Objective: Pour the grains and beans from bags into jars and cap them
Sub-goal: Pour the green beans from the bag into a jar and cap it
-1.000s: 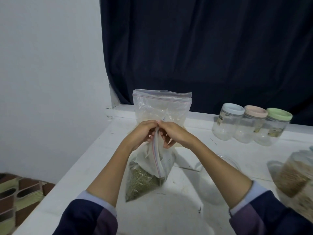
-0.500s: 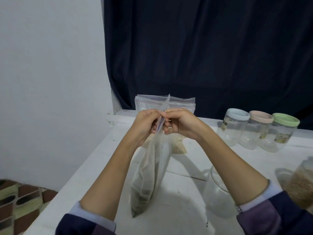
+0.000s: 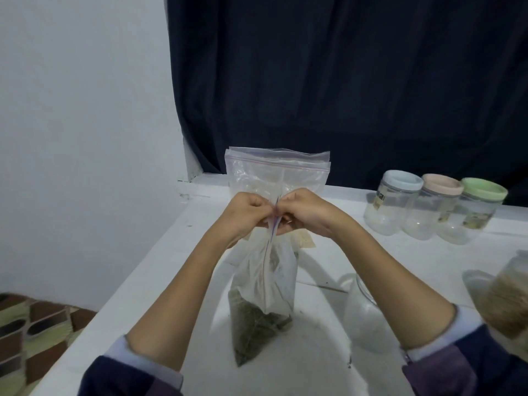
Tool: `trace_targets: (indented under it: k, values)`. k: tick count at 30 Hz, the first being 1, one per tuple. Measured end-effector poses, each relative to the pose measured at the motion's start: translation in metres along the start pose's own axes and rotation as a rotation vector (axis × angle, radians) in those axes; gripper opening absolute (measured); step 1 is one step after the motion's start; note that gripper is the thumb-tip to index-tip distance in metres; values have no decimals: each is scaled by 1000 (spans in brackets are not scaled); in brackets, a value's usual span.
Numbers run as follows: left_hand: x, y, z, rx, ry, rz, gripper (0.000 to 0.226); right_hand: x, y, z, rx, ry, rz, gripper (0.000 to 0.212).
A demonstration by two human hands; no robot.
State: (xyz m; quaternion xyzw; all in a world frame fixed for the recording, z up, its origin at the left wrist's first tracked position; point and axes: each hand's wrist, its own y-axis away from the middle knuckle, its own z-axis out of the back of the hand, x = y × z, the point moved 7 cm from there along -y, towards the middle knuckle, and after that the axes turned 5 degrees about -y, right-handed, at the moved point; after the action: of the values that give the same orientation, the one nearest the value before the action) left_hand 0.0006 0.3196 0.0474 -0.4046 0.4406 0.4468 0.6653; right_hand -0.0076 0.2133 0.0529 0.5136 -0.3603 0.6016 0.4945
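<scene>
Both hands, the left hand (image 3: 248, 213) and right hand (image 3: 300, 212), stay pinched together on the zip bag (image 3: 264, 284), now hanging lower at six o'clock above the bench (image 3: 328, 367); its seal looks unopened, the open jar (image 3: 361, 312) at four o'clock waiting.

A dark curtain (image 3: 343, 81) hangs behind the white table (image 3: 160, 261). A pale wall (image 3: 80, 138) stands left, above patterned floor tiles (image 3: 31, 335).

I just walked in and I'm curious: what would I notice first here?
Two hands, the left hand and the right hand, pinch the top of a clear bag of green grains in the middle. Three capped jars line up at the back right, before a dark curtain.
</scene>
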Motion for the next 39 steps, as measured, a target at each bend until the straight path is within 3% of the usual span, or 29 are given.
trace_targets:
  k: [6,10,15,18,22,29,39]
  values:
    - [-32,3,1,-118,85,-74,53,36,9,5,-102,151,111,38]
    - [-58,7,4,-182,152,-129,36,61,16,11,-124,223,180,34]
    - [-68,9,10,-256,181,-162,47,75,19,15,-158,237,220,29]
    - [-52,10,8,-218,95,-93,35,58,17,17,-139,354,115,36]
    - [-19,9,12,-164,36,36,35,29,15,25,-145,485,6,40]
    - [-9,5,33,-45,-282,-6,33,27,19,40,-191,695,-29,26]
    - [9,19,75,-25,-409,-30,23,27,32,73,-330,813,-53,22]
